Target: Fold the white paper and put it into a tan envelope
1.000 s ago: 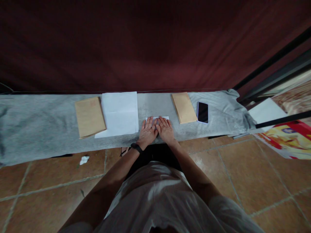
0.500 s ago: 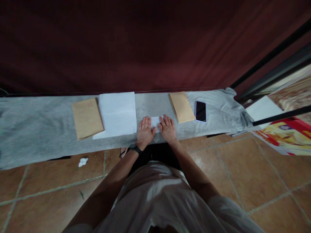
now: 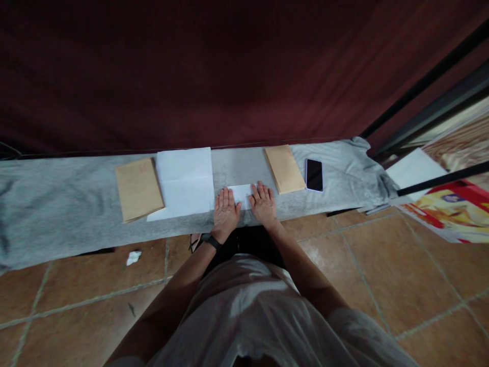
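Observation:
A folded piece of white paper (image 3: 243, 193) lies on the grey cloth in front of me. My left hand (image 3: 226, 211) rests flat on its left end, fingers stretched out and pointing away from me. On the right end, my right hand (image 3: 263, 203) lies flat with its fingers slightly spread. Left of my left hand is a stack of white paper sheets (image 3: 185, 181) with a crease across the top one. Brown envelopes (image 3: 139, 189) overlap that stack's left edge. Another brown envelope, or a small pile of them (image 3: 284, 169), lies beyond my right hand.
A phone (image 3: 314, 175) with a dark screen lies right of the nearer envelopes. The grey cloth (image 3: 69, 204) covers a long narrow surface against a dark red curtain (image 3: 229, 76). Black bars and a red-yellow box (image 3: 454, 209) stand at the right. Crumpled white paper (image 3: 133, 257) is on the tiled floor.
My left hand has slid a little left along the folded paper, so more of the paper shows between my hands. My right hand stays nearly in place.

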`<state>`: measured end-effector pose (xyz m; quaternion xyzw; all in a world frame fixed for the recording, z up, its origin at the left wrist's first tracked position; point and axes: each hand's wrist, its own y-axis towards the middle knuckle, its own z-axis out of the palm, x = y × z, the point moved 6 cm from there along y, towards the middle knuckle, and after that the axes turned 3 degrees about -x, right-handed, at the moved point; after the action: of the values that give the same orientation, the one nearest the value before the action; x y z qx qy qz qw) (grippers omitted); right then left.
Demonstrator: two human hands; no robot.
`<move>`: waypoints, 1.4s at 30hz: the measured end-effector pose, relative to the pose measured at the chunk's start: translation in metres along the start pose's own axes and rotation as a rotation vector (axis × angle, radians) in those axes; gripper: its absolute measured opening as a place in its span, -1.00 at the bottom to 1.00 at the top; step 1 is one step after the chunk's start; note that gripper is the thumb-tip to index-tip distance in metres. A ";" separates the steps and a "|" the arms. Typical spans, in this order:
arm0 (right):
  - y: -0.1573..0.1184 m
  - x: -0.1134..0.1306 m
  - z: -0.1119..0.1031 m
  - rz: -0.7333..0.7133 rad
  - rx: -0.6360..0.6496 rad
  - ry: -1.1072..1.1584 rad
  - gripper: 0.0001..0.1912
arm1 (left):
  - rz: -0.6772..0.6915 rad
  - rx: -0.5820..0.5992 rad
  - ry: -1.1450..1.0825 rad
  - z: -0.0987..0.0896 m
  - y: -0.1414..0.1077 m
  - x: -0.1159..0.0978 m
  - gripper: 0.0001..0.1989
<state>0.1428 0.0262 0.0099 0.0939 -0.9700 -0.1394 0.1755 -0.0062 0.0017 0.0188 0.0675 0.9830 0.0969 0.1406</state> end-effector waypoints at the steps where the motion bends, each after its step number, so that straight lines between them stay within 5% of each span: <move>1: 0.000 0.000 0.000 0.001 -0.006 0.005 -0.44 | 0.027 0.007 -0.003 -0.001 -0.003 -0.004 -0.35; 8: 0.001 0.000 0.001 0.015 0.023 0.005 -0.43 | 0.158 0.119 0.030 -0.001 -0.022 -0.024 -0.36; 22: -0.001 0.000 -0.005 0.021 0.001 0.005 -0.44 | 0.120 0.082 0.067 -0.008 -0.042 -0.001 -0.29; 31: -0.051 0.026 -0.017 -0.197 0.088 -0.001 -0.47 | 0.166 0.109 0.056 -0.015 -0.042 -0.004 -0.43; 42: -0.071 0.003 -0.025 -0.168 0.068 -0.023 -0.45 | 0.179 0.074 0.082 -0.020 -0.059 0.006 -0.33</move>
<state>0.1590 -0.0472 0.0117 0.1791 -0.9649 -0.1214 0.1488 -0.0239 -0.0579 0.0233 0.1559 0.9809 0.0752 0.0884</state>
